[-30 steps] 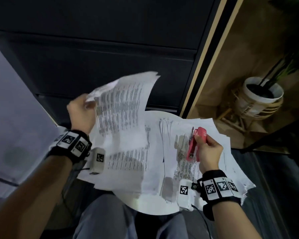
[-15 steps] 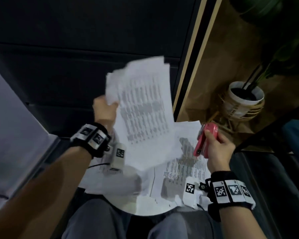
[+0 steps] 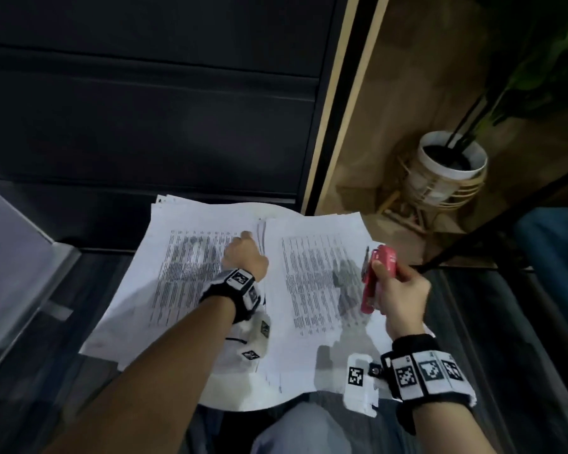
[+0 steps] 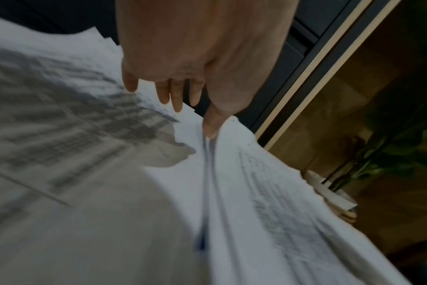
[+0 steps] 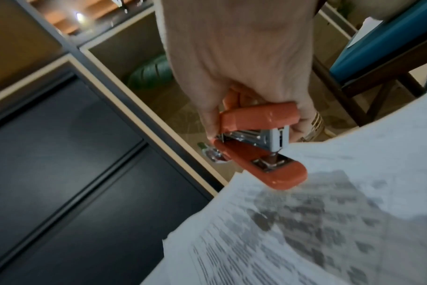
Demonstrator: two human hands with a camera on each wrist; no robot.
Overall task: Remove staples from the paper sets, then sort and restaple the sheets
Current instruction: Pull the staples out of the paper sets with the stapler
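Note:
Two piles of printed sheets lie side by side on a small round white table. My left hand rests flat on the left pile, fingers straight, with the thumb at the seam where the right pile begins. It holds nothing. My right hand grips a red stapler a little above the right pile. In the right wrist view the stapler has its mouth slightly apart with no paper in it.
A dark cabinet stands just behind the table. A white plant pot on a wooden stand sits on the floor at the back right. A blue chair seat is at the right. My knees are under the table's near edge.
The left hand has brought the lifted set of sheets down onto the left pile, let go, and now lies flat on it. The right hand still holds the stapler, slightly lower.

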